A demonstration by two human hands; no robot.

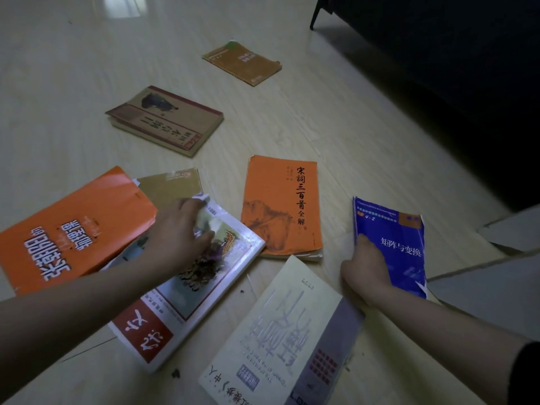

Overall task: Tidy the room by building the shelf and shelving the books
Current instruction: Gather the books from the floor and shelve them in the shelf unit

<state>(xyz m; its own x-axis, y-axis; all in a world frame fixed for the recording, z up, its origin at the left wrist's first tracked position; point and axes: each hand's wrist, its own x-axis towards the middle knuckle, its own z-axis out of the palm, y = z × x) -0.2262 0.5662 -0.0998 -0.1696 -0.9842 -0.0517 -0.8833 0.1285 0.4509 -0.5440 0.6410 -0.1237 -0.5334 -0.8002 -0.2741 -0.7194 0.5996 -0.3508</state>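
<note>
Seven books lie scattered on the wooden floor (73, 92); the left hand (178, 233) presses fingers onto the white illustrated book (187, 290), the right hand (365, 268) pinches the blue book (400, 244).

pale wood-plank floor (73, 68) under everything; dark furniture with 1 thin black leg (315, 16) far beyond the right hand.

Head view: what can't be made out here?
- Tan book: mostly covered by the orange book and left hand.
- Cream book: lower end cut off by the bottom edge.
- Right hand fingers: hidden under the blue book.
- Far brown book: title too small.
- Dark furniture: unlit.
</note>
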